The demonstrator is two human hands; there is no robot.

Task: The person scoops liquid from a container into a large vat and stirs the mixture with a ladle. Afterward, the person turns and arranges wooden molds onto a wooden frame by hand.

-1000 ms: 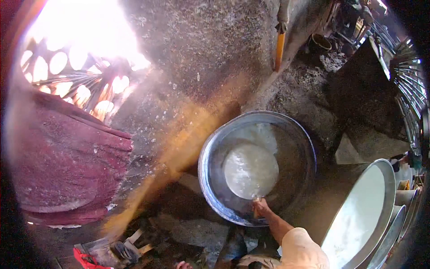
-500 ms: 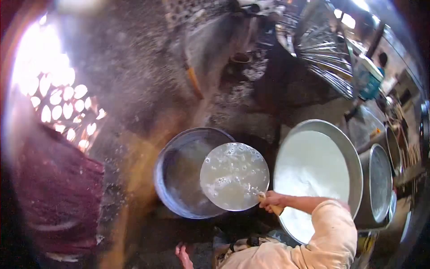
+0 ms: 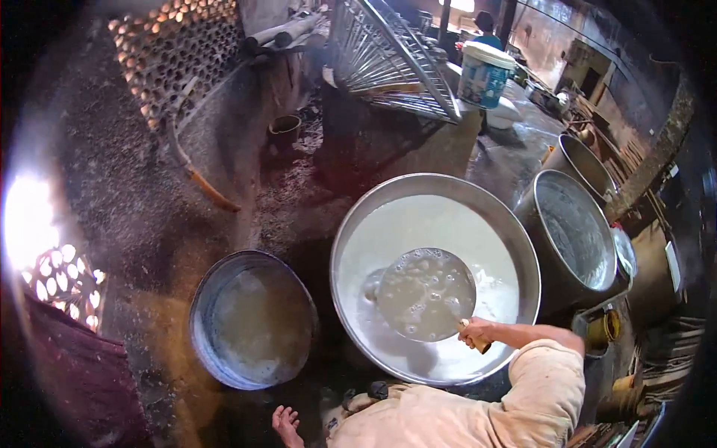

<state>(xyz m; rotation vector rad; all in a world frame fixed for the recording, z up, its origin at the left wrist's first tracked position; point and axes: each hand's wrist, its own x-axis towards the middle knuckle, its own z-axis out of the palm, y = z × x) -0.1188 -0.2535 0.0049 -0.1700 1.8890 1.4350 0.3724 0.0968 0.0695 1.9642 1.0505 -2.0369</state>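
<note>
My right hand [image 3: 476, 334] is closed around the short wooden handle of a round pan [image 3: 426, 295]. Cloudy, bubbly liquid fills the pan, with small bubbles on its surface. In this view the pan overlaps the white liquid [image 3: 448, 216] inside a wide metal pot [image 3: 529, 246], and a dark shadow shows beside it. Low at the bottom, my left hand [image 3: 286, 422] is empty, fingers apart, below a dark-rimmed basin [image 3: 196, 321] that holds murky liquid.
To the right stands a tall metal pot [image 3: 538, 216] of greyish liquid, with another pot [image 3: 609, 168] behind it. A lidded bucket [image 3: 484, 78] and a metal grille [image 3: 388, 60] are at the back. Maroon cloth [image 3: 82, 373] hangs at left. Someone [image 3: 486, 33] is far off.
The pan in my right hand has moved from beside and partly over the dark-rimmed basin to over the pot of white liquid. The camera view has shifted too.
</note>
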